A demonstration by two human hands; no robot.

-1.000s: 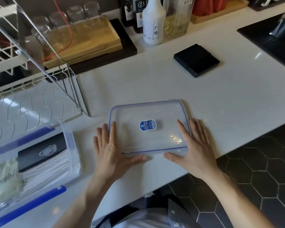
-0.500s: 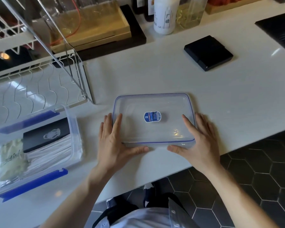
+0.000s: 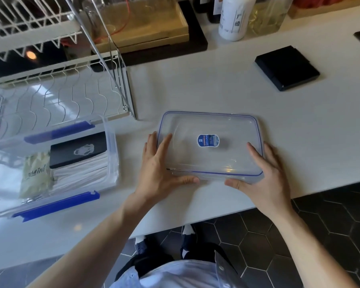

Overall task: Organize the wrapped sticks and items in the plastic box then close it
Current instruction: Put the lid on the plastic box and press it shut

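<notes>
Your left hand [image 3: 160, 163] and right hand [image 3: 264, 171] are both on the clear lid [image 3: 210, 146], one at each short end. Fingers are straight and lying flat over the lid's edges, and each thumb is tucked along the near edge, so you've kind of got it framed between your palms, not really pinched. That lid is flat on the white counter [image 3: 216, 90], right near the front edge, with its blue seal line running around the rim and a little blue sticker [image 3: 208, 140] in the middle.

Going by size from there: the wire dish rack [image 3: 56, 94] takes up the far left, and the plastic box [image 3: 50, 165] sits just in front of it, well left of the lid and not touching it. It's open on top, blue clip flaps sticking out on the near and far sides. Inside you've got the white wrapped sticks [image 3: 81, 173] stacked along the right side, a black packet [image 3: 79, 150] with a pale logo lying on top of them toward the back, and a greenish pouch [image 3: 35, 175] just left of the sticks.

Further back there's a wooden tray [image 3: 141, 28], a white bottle [image 3: 233, 19], and a black square pad [image 3: 287, 67] off to the right, all well clear of your hands.
</notes>
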